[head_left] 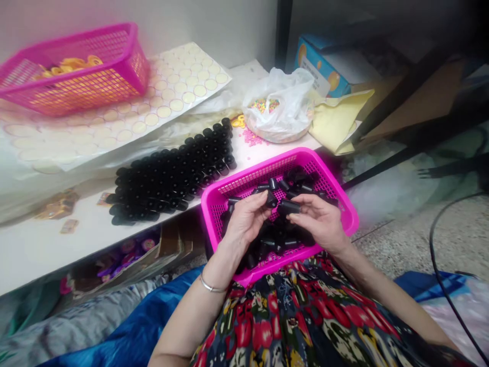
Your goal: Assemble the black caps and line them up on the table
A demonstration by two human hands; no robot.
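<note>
Left hand (248, 216) pinched a black tube (271, 200); right hand (323, 219) gripped a second tube (289, 207) between thumb and fingers. Both were held over the pink basket (350, 222), with loose tubes (273, 244) inside. Packed block of tubes (171, 176) stood on the bench (34, 250), left of basket. Plastic bag (284, 104) sat behind basket; sticker sheet (168, 92) lay beyond the block.

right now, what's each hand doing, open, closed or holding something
Left hand: closed, fingertips pinching a black piece.
Right hand: closed, thumb and fingers holding a black tube.
</note>
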